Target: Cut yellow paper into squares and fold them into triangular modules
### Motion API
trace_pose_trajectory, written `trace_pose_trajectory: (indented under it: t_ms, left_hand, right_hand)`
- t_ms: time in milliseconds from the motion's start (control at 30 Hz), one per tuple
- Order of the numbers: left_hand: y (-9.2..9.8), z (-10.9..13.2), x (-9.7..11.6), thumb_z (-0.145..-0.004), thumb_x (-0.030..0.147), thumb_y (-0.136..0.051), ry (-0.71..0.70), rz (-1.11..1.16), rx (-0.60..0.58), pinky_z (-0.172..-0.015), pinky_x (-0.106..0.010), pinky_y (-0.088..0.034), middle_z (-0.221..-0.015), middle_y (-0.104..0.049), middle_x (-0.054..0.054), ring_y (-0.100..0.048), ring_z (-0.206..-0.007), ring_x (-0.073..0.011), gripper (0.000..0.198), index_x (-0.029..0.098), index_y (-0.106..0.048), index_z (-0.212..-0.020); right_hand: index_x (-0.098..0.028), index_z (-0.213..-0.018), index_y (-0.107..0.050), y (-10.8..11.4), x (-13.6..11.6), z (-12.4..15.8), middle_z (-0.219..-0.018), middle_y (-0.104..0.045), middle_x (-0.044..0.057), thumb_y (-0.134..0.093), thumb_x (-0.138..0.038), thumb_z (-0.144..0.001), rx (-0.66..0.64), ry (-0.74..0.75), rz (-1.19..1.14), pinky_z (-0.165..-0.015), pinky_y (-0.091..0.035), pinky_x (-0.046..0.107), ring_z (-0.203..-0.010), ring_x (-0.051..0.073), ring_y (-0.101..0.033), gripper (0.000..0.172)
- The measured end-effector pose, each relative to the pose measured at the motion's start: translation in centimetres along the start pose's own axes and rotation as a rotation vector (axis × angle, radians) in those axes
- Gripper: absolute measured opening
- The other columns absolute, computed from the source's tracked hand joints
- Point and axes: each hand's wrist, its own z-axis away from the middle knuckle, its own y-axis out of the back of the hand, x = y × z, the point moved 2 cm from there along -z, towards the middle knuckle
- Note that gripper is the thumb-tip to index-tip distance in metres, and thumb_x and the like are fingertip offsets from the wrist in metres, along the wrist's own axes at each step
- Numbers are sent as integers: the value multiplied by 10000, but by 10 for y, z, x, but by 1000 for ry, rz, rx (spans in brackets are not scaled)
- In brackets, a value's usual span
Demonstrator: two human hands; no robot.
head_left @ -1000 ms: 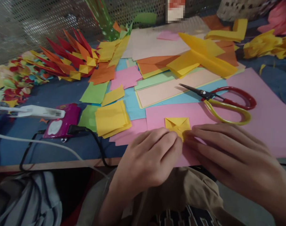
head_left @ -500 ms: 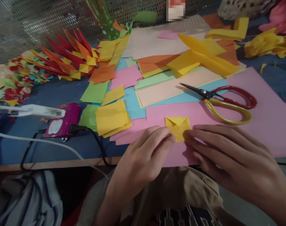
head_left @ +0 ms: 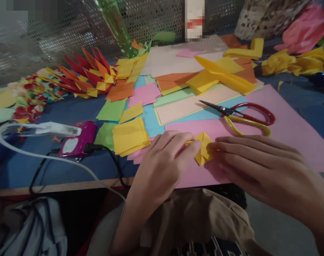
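A small folded yellow paper piece [head_left: 203, 151] lies on a large pink sheet [head_left: 284, 124] near the table's front edge. My left hand [head_left: 164, 161] pinches its left side with fingertips. My right hand [head_left: 258, 167] presses its right side with flat fingers. The piece is partly hidden by both hands and looks tilted up in the middle. Red and yellow scissors [head_left: 242, 113] lie shut on the pink sheet just beyond my hands.
A stack of yellow paper squares [head_left: 128, 137] sits left of my hands. A magenta device [head_left: 76, 142] with a black cable and a white tool [head_left: 52, 128] lie further left. Coloured sheets, folded red-orange-yellow pieces [head_left: 84, 74] and a green bottle [head_left: 116, 25] fill the back.
The yellow piece has been turned and lifted slightly between my fingers. My left hand moved up over its left edge. The view shifted a little.
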Motion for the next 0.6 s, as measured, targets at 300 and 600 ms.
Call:
trace_pose_trajectory:
  t_ms: [300,600]
  left_hand:
    - [-1,-8,3,-1161,181,-523,-73,-27,-134,-792,-389,-466,-1036,-696,-22,-592,-901,-217,217,203,-691,-1298]
    - [0,-8,0,-1138,208,-609,-90,66,-65,-1008,-379,-545,-1316,-732,-38,-652,-1180,-230,122,200,-728,-1158]
  right_hand:
    - [-147,-1246,-738,6,-6,-13,-1395,-772,122,-706,-226,-1058,-19,-45,62,-1174,-545,556,-1366,355,-685,207]
    - [-121,-1313,-712,-4,-9,-7,-1294,-760,92,-570,-86,-1103,-57,0,-46,-1058,-560,421,-1209,263,-677,256]
